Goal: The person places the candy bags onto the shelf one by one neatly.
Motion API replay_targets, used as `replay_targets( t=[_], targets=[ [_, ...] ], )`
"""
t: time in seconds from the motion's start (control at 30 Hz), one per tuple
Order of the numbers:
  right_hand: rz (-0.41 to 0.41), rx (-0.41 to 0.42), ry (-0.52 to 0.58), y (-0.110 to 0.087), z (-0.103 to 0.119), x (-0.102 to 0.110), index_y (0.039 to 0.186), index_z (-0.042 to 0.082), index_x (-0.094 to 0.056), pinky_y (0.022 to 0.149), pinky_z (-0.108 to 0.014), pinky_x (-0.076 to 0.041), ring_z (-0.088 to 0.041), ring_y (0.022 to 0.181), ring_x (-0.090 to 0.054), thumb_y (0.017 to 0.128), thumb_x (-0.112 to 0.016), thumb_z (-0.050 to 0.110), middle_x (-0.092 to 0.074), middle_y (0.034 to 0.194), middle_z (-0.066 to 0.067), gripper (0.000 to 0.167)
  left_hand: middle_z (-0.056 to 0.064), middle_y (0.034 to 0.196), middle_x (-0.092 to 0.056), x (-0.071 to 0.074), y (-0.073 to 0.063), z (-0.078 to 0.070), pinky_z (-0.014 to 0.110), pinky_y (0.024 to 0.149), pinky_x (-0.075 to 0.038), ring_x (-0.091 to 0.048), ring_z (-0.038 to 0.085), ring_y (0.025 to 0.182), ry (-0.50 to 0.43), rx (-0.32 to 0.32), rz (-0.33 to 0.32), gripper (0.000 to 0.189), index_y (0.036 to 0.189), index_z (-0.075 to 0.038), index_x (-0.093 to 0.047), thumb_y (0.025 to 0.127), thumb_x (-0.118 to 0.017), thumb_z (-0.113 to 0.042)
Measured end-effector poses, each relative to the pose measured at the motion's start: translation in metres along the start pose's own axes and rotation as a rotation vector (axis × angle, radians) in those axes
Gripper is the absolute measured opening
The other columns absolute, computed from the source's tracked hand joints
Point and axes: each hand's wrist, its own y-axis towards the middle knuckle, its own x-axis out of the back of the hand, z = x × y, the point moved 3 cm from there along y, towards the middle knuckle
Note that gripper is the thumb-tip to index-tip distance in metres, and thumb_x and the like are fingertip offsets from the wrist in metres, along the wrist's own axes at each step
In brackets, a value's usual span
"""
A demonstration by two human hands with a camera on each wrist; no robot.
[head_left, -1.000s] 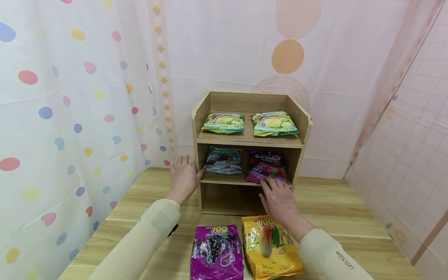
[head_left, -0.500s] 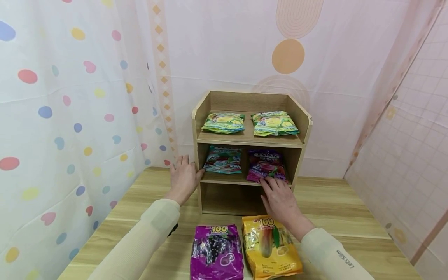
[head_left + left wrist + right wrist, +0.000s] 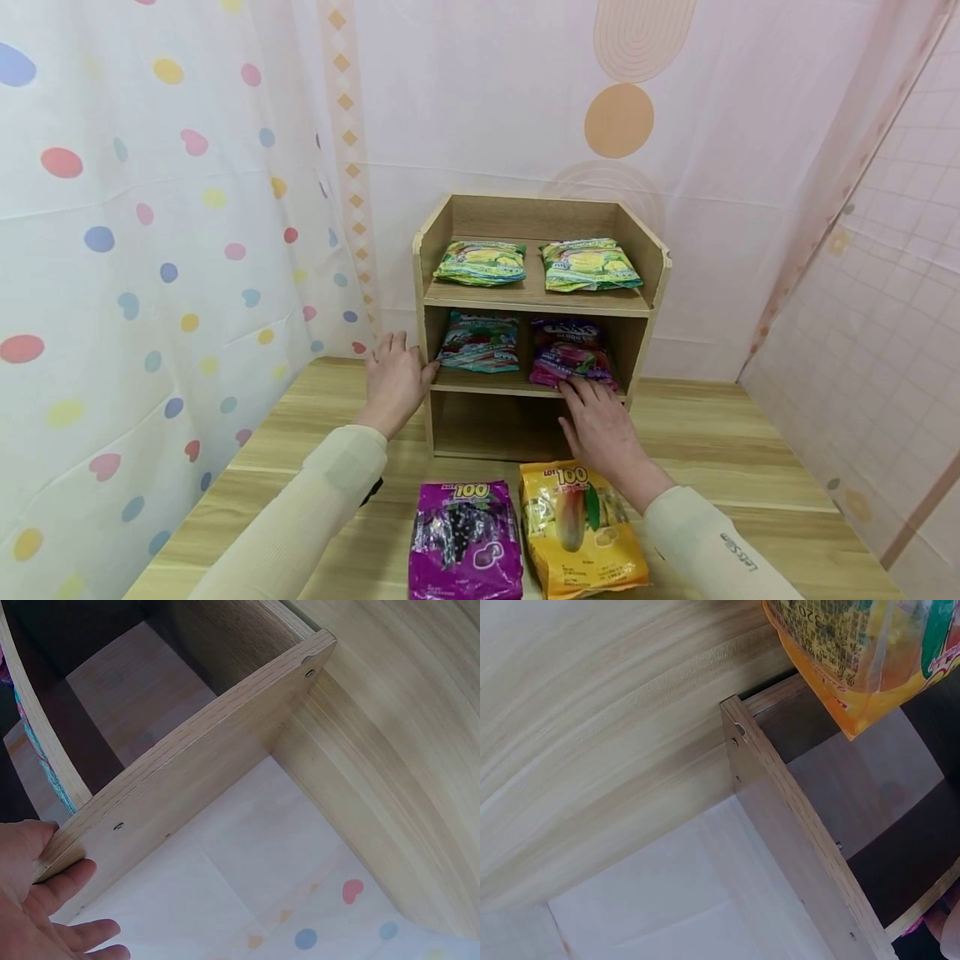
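A small three-tier wooden shelf stands on the table. My left hand holds its left side panel, thumb at the front edge and fingers along the outer face. My right hand touches the lower front edge of a purple berries candy bag on the middle tier, its fingers extended over the bag. In the right wrist view only fingertips show at the lower right corner. Left of the purple bag lies a teal mint candy bag.
On the top tier lie two yellow-green candy bags. A purple Lot 100 bag and a yellow Lot 100 bag lie on the table before the shelf. Patterned curtains hang around the table.
Almost nothing moves. The purple berries bag shifts very slightly under my right fingers, while the left hand keeps its place on the shelf panel.
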Motion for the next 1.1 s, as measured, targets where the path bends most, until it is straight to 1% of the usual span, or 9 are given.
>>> replay_targets(
  t=[0.1, 0.17, 0.23, 0.37, 0.47, 0.7, 0.83, 1.0, 1.1],
  targets=[
    [0.008, -0.006, -0.001, -0.0006, 0.0004, -0.0003, 0.132, 0.000, -0.059, 0.101, -0.047, -0.045, -0.035, 0.116, -0.056, 0.091, -0.070, 0.027, -0.058, 0.130, -0.019, 0.049, 0.028, 0.133, -0.052, -0.0003, -0.0004, 0.0000, 0.065, 0.099, -0.033, -0.040, 0.044, 0.131, 0.004, -0.002, 0.001, 0.036, 0.085, 0.002, -0.069, 0.096, -0.066, -0.032],
    [0.000, -0.007, -0.004, -0.0011, 0.0006, -0.0001, 0.131, 0.000, -0.060, 0.101, -0.048, -0.045, -0.036, 0.117, -0.056, 0.091, -0.069, 0.027, -0.057, 0.130, -0.019, 0.049, 0.028, 0.133, -0.052, -0.0006, -0.0002, 0.0000, 0.065, 0.099, -0.033, -0.040, 0.044, 0.131, 0.008, 0.001, 0.006, 0.036, 0.086, 0.002, -0.069, 0.096, -0.066, -0.033],
    [-0.025, -0.003, -0.008, -0.0018, 0.0010, 0.0002, 0.130, 0.000, -0.061, 0.100, -0.049, -0.045, -0.036, 0.116, -0.056, 0.091, -0.069, 0.027, -0.057, 0.129, -0.020, 0.048, 0.028, 0.134, -0.051, -0.0012, 0.0000, 0.0001, 0.065, 0.099, -0.033, -0.039, 0.044, 0.131, 0.011, 0.004, 0.011, 0.036, 0.086, 0.002, -0.069, 0.096, -0.066, -0.033],
    [-0.109, 0.014, -0.007, -0.0035, 0.0024, 0.0017, 0.124, 0.000, -0.065, 0.097, -0.053, -0.046, -0.038, 0.112, -0.057, 0.088, -0.072, 0.024, -0.058, 0.125, -0.021, 0.043, 0.027, 0.134, -0.051, -0.0022, 0.0005, 0.0003, 0.065, 0.099, -0.033, -0.040, 0.044, 0.131, 0.015, 0.012, 0.014, 0.035, 0.086, 0.001, -0.069, 0.096, -0.066, -0.033],
    [-0.138, 0.027, -0.001, -0.0040, 0.0035, 0.0019, 0.124, 0.001, -0.065, 0.096, -0.053, -0.047, -0.037, 0.110, -0.058, 0.087, -0.073, 0.023, -0.059, 0.123, -0.020, 0.043, 0.027, 0.133, -0.052, -0.0016, 0.0002, -0.0001, 0.064, 0.099, -0.034, -0.040, 0.043, 0.130, 0.014, 0.015, 0.010, 0.035, 0.085, 0.001, -0.068, 0.096, -0.066, -0.033],
    [-0.084, 0.010, -0.015, -0.0038, 0.0034, -0.0020, 0.129, 0.004, -0.063, 0.098, -0.053, -0.045, -0.035, 0.111, -0.058, 0.089, -0.072, 0.029, -0.062, 0.121, -0.017, 0.047, 0.027, 0.133, -0.052, -0.0008, -0.0001, -0.0003, 0.065, 0.099, -0.034, -0.041, 0.044, 0.130, 0.011, 0.007, 0.007, 0.036, 0.085, 0.001, -0.068, 0.095, -0.066, -0.033],
    [-0.077, -0.004, -0.010, -0.0027, 0.0033, -0.0021, 0.130, 0.005, -0.062, 0.099, -0.053, -0.044, -0.035, 0.111, -0.058, 0.091, -0.070, 0.029, -0.061, 0.121, -0.017, 0.047, 0.027, 0.133, -0.052, -0.0012, 0.0001, 0.0002, 0.065, 0.099, -0.033, -0.040, 0.045, 0.130, 0.011, 0.007, 0.003, 0.036, 0.085, 0.002, -0.068, 0.095, -0.067, -0.033],
    [-0.079, -0.016, -0.010, -0.0014, 0.0042, -0.0003, 0.130, 0.004, -0.062, 0.100, -0.053, -0.044, -0.035, 0.111, -0.058, 0.091, -0.070, 0.030, -0.061, 0.123, -0.017, 0.047, 0.027, 0.133, -0.052, -0.0021, 0.0000, 0.0003, 0.065, 0.100, -0.034, -0.041, 0.044, 0.130, 0.020, 0.005, 0.000, 0.036, 0.086, 0.002, -0.069, 0.096, -0.066, -0.033],
    [-0.053, -0.020, -0.014, -0.0006, 0.0050, -0.0005, 0.131, 0.004, -0.061, 0.102, -0.054, -0.041, -0.035, 0.115, -0.057, 0.092, -0.070, 0.031, -0.060, 0.126, -0.017, 0.049, 0.027, 0.133, -0.053, -0.0020, -0.0001, 0.0002, 0.065, 0.099, -0.034, -0.041, 0.044, 0.130, 0.020, 0.005, -0.003, 0.036, 0.086, 0.001, -0.068, 0.096, -0.066, -0.033]
  ],
)
